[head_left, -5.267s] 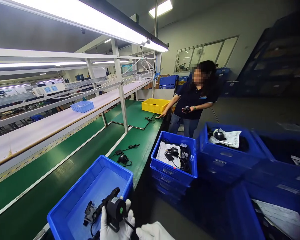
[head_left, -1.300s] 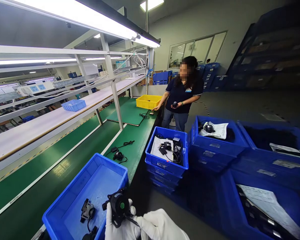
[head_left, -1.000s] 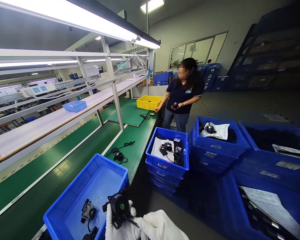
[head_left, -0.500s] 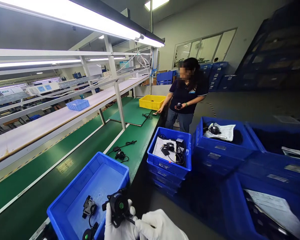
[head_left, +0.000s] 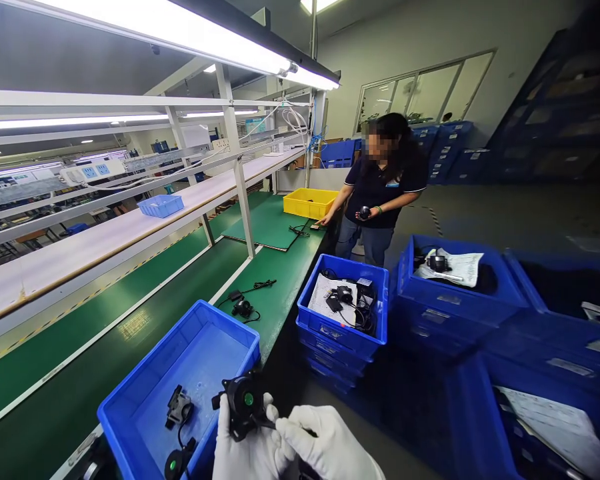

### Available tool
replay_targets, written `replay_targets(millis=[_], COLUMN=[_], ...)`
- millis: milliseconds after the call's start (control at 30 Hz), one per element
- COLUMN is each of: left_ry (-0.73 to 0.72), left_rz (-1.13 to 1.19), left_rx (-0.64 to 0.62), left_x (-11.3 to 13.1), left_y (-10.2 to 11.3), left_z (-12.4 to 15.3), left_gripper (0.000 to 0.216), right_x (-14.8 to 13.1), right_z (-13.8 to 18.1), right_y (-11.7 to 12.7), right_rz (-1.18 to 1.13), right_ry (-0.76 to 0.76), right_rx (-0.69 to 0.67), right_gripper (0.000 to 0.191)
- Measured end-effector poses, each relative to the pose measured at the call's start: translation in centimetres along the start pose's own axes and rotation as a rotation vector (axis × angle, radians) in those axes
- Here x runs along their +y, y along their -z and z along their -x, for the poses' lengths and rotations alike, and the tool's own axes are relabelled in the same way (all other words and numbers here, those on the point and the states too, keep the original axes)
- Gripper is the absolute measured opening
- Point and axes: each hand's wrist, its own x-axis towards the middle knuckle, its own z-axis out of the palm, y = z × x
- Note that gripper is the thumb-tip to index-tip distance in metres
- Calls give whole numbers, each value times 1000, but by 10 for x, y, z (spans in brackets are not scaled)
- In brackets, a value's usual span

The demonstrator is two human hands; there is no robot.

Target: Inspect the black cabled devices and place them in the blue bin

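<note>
My left hand [head_left: 247,448], in a white glove, grips a small black round pump-like part [head_left: 241,402] with a green dot on its face and a thin black cable. My right hand [head_left: 329,445], also gloved, pinches that cable just right of the part. Both hands hover over the near right corner of a blue bin [head_left: 145,400] on the green bench. Inside the bin lie two similar black parts [head_left: 177,408], one with a green dot [head_left: 173,464].
Another black part with cable [head_left: 243,306] lies on the green bench [head_left: 280,280]. Stacked blue crates [head_left: 340,333] of parts and paper stand right of it. A person in a dark shirt [head_left: 380,193] stands by a yellow bin [head_left: 311,202]. A shelf [head_left: 105,233] runs left.
The view has shifted slightly. The black part stays in my left hand, turned a little, and my right hand has come up onto its cable. The other person has stayed in place.
</note>
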Motion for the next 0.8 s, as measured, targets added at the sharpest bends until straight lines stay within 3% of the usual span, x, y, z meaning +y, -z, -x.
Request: replay_targets(millis=[200,467,800], left_ry=[24,67,73], left_rz=[-4,-13,62], left_rx=[4,3,54], left_x=[-1,2,3], left_y=[0,-8,-15], left_z=[1,-4,-8], left_gripper=[66,65,69], right_x=[-9,-9,-12], right_z=[-5,-19,-23], right_y=[-1,8,9], right_rz=[-174,18,6], right_ry=[-97,-14,26], right_rx=[-18,57,52], right_gripper=[65,68,64])
